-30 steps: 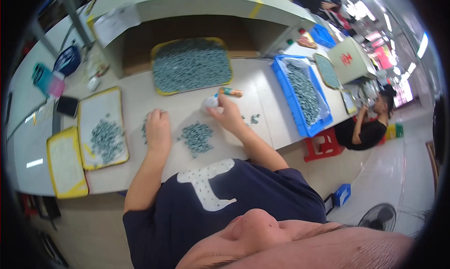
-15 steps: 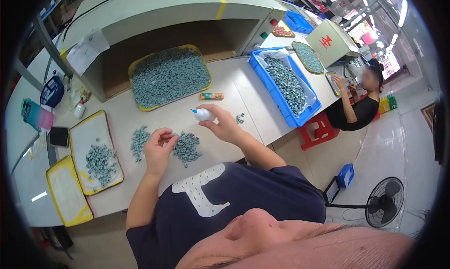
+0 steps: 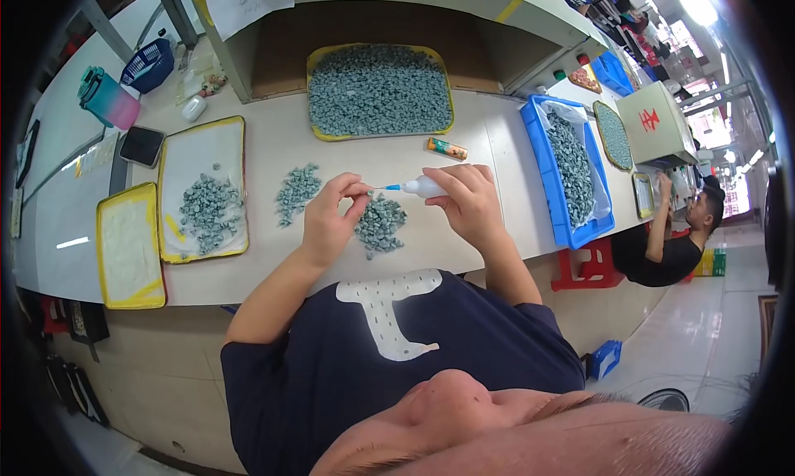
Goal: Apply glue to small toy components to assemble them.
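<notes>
My right hand [image 3: 475, 206] grips a white squeeze bottle [image 3: 424, 187] lying on its side in the air, its thin blue nozzle turned left. The nozzle's end meets, or nearly meets, the fingertips of my left hand [image 3: 331, 217], which are pinched together. Whatever sits in that pinch is too small to make out. Below the nozzle, a heap of small grey-green pieces [image 3: 381, 227] lies on the white table [image 3: 273, 273]. Left of my left hand is a second, smaller heap of like pieces [image 3: 297, 193].
A yellow-edged tray [image 3: 381, 135] full of pieces stands far ahead. Left are two more yellow-edged trays [image 3: 203, 126] [image 3: 130, 246], a phone [image 3: 142, 146] and a bottle [image 3: 109, 99]. An orange tube [image 3: 447, 149] lies beyond my right hand; a blue bin [image 3: 546, 190] and a seated person [image 3: 658, 252] are right.
My left hand has lifted off the heap, its fingertips pinched. The bottle in my right hand has come up to them, nozzle pointing left. The whole view has shifted.
</notes>
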A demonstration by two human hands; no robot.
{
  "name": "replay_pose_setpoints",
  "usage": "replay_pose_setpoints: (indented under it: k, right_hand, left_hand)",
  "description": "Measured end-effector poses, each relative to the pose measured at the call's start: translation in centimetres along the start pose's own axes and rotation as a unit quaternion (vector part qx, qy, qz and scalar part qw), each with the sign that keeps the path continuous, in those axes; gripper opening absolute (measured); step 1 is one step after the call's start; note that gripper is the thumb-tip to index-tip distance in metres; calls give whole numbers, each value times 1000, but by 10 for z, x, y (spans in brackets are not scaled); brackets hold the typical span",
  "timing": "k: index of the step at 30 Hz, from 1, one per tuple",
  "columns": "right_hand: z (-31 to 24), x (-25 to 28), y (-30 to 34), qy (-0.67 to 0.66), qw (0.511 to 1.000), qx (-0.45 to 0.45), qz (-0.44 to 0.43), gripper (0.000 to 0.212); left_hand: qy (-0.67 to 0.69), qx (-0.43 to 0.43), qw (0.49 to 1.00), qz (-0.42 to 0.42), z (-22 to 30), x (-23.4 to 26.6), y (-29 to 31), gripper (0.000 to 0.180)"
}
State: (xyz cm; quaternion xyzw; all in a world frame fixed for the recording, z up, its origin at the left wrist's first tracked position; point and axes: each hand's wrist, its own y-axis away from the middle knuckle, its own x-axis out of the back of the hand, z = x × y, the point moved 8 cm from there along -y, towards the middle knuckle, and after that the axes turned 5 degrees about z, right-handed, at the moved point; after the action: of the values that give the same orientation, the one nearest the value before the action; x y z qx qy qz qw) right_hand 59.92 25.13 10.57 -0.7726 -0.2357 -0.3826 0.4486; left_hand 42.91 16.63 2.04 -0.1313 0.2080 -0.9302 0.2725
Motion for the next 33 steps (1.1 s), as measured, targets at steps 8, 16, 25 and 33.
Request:
replay_pose_setpoints:
  k: [8, 16, 25, 33]
  right_hand:
    - [-10, -1, -9, 86, 995, 41, -21, 39]
    - [-18, 0, -15, 125, 990, 69, -17, 36]
    - [-26, 4, -18, 163, 983, 88, -14, 34]
    - [-11, 4, -16, 107, 993, 52, -2, 37]
  left_hand:
    - [-12, -51, 998, 22, 4, 6, -4, 44]
    - [-45, -68, 997, 8, 9, 5, -5, 46]
    - [-74, -94, 993, -2, 12, 5, -4, 46]
    - [-78, -96, 992, 7, 12, 7, -5, 47]
